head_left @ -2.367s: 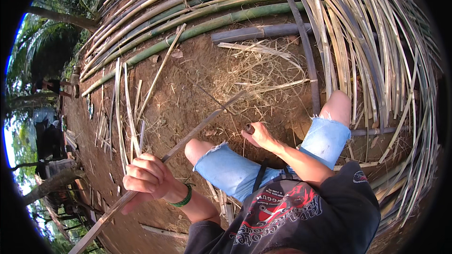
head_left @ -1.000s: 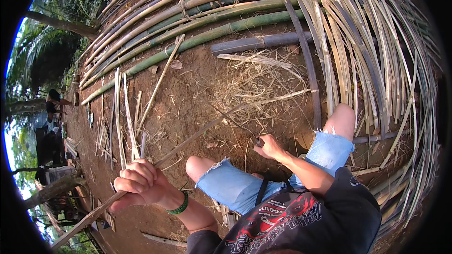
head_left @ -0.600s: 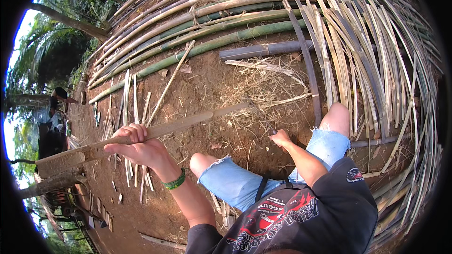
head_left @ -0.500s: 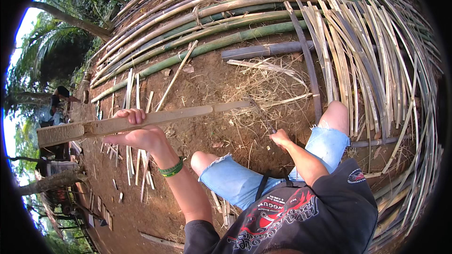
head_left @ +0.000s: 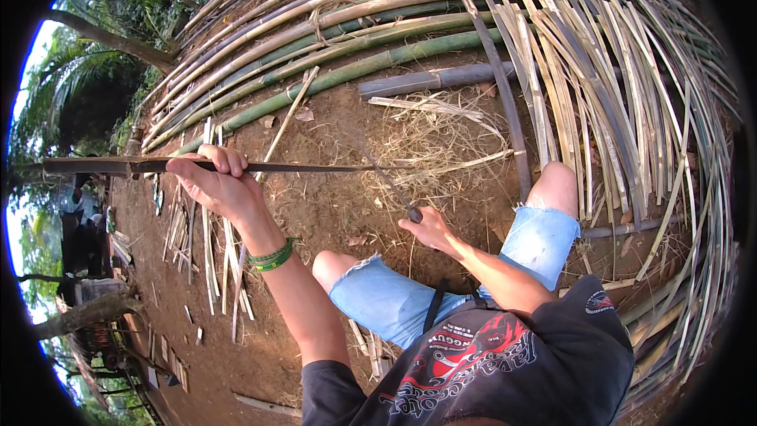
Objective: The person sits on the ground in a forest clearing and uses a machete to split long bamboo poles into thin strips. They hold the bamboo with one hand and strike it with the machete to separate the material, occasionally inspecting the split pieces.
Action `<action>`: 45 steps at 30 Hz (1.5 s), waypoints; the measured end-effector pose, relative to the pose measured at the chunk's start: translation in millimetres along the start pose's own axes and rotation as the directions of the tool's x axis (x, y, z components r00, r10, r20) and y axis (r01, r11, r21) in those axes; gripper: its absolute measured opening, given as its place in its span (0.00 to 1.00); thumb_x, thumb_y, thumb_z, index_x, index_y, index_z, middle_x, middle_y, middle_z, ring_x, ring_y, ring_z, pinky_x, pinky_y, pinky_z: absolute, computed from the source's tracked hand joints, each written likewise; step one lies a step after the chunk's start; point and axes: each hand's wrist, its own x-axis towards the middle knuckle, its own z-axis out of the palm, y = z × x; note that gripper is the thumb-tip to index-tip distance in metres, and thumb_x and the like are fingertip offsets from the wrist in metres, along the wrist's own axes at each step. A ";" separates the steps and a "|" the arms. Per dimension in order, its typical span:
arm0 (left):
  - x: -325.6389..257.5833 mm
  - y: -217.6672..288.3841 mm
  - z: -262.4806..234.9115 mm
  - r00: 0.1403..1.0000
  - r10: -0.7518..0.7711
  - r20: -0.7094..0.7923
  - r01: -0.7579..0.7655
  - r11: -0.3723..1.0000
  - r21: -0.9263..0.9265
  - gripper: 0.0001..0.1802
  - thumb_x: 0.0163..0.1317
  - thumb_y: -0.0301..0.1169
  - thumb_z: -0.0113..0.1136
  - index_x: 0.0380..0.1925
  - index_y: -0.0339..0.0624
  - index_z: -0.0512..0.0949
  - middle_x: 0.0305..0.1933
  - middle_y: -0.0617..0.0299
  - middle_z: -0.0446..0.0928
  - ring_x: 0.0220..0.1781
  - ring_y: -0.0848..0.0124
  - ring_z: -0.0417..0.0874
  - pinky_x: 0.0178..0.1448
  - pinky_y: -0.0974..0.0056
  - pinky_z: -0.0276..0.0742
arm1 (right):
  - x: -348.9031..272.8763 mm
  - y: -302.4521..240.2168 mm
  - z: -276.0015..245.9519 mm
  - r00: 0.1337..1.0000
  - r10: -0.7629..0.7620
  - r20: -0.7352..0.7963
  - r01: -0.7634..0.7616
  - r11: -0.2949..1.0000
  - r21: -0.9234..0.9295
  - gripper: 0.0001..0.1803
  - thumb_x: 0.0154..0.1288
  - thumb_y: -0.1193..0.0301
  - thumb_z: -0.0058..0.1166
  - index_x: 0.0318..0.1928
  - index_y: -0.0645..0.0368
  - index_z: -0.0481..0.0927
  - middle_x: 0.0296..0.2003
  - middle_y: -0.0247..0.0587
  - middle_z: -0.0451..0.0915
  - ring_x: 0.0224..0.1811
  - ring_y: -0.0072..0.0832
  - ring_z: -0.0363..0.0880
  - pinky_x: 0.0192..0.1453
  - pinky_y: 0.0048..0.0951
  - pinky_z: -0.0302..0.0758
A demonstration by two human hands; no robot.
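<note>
My left hand (head_left: 219, 181) is closed around a long split bamboo strip (head_left: 307, 167), held up off the ground and seen nearly edge-on. The strip's thick end points left and its thin end right. My right hand (head_left: 430, 229) grips the dark handle of a knife (head_left: 386, 179). Its slim blade slants up and to the left, crossing the strip's thin end in this view. Whether blade and strip touch, I cannot tell. Pale shavings (head_left: 441, 134) lie on the soil beyond the blade.
Long bamboo poles (head_left: 355, 59) lie along the far side. A row of split strips (head_left: 576, 95) leans over a dark pole (head_left: 505, 102) at right. Shorter slats (head_left: 225, 252) lie on the soil at left. Trees and a shelter stand far left.
The bamboo strip has turned from showing its broad inner face to its edge. My right hand and the knife have shifted left and slightly up; my left hand has moved slightly up and left.
</note>
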 end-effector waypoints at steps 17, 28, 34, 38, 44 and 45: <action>-14.1 2.0 35.0 0.968 -0.014 0.251 0.053 0.988 -0.148 0.24 0.65 0.60 0.45 0.30 0.51 0.68 0.14 0.72 0.58 0.13 0.83 0.56 0.17 0.77 0.53 | 43.6 133.0 -35.1 0.972 -0.066 -0.226 -0.016 0.938 -0.346 0.18 0.54 0.63 0.60 0.20 0.67 0.74 0.17 0.52 0.76 0.23 0.43 0.80 0.30 0.42 0.74; 5.0 -3.3 16.1 0.996 0.056 0.075 -0.054 0.998 -0.027 0.16 0.69 0.45 0.54 0.33 0.46 0.67 0.20 0.66 0.65 0.20 0.77 0.65 0.27 0.71 0.65 | 32.8 92.6 -27.3 0.950 0.213 -0.226 -0.251 0.956 -0.151 0.21 0.52 0.58 0.61 0.22 0.64 0.72 0.19 0.48 0.75 0.25 0.37 0.78 0.33 0.42 0.71; -12.5 0.1 34.9 0.999 0.019 -0.033 -0.020 0.999 -0.046 0.24 0.67 0.57 0.49 0.32 0.46 0.67 0.18 0.69 0.60 0.18 0.80 0.59 0.22 0.75 0.55 | -12.9 -55.4 10.8 0.974 -0.193 -0.118 0.183 0.978 -0.096 0.19 0.57 0.60 0.56 0.22 0.64 0.72 0.16 0.48 0.71 0.19 0.39 0.70 0.28 0.43 0.66; -19.7 2.8 43.5 0.999 0.018 -0.032 -0.019 1.000 -0.014 0.28 0.66 0.62 0.44 0.33 0.47 0.67 0.18 0.69 0.60 0.17 0.81 0.57 0.22 0.76 0.54 | -36.8 -108.5 10.2 0.946 -0.320 -0.041 0.321 0.947 0.018 0.17 0.57 0.62 0.56 0.23 0.65 0.73 0.16 0.48 0.72 0.20 0.38 0.71 0.28 0.42 0.66; -17.5 3.1 39.4 1.000 0.004 -0.023 -0.005 1.000 -0.023 0.30 0.64 0.65 0.43 0.31 0.47 0.69 0.16 0.70 0.59 0.15 0.81 0.58 0.20 0.75 0.53 | 5.8 -26.4 -2.5 0.984 0.150 -0.092 -0.155 0.987 -0.039 0.14 0.53 0.65 0.56 0.21 0.63 0.73 0.16 0.45 0.73 0.17 0.34 0.72 0.25 0.40 0.67; -18.1 3.8 38.8 1.000 -0.002 -0.030 0.001 0.999 -0.039 0.30 0.64 0.65 0.43 0.31 0.47 0.69 0.16 0.70 0.59 0.15 0.81 0.57 0.20 0.75 0.53 | 4.9 -21.4 -7.0 0.990 0.102 -0.101 -0.114 0.987 -0.110 0.13 0.52 0.65 0.57 0.20 0.61 0.74 0.16 0.44 0.72 0.18 0.33 0.73 0.26 0.41 0.67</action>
